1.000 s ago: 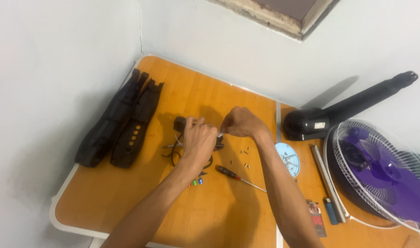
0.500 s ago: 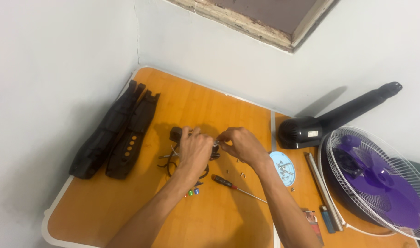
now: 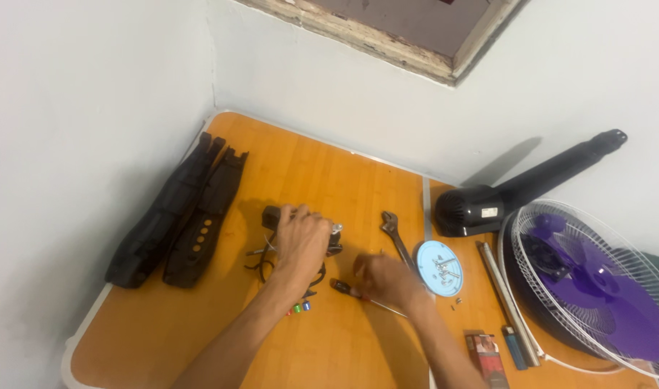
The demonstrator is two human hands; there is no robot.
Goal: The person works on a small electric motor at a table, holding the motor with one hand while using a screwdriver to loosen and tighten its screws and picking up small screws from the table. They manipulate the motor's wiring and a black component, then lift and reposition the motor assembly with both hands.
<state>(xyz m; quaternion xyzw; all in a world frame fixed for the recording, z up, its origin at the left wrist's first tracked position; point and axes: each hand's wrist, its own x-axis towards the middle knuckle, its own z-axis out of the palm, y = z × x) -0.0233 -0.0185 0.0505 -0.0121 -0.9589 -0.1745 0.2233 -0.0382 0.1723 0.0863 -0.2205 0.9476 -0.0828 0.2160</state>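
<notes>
From the head view we see our left hand (image 3: 301,238) closed over a small black part with wires (image 3: 272,216), pressing it down on the orange surface (image 3: 164,331) near the middle. Our right hand (image 3: 383,277) lies just beside it, fingers curled narrow at the dark handle of a screwdriver (image 3: 344,288); it is blurred, so we cannot tell whether it grips. A wrench (image 3: 394,230) and a pale blue disc (image 3: 437,266) lie to the right, two black casing halves (image 3: 178,216) to the left.
</notes>
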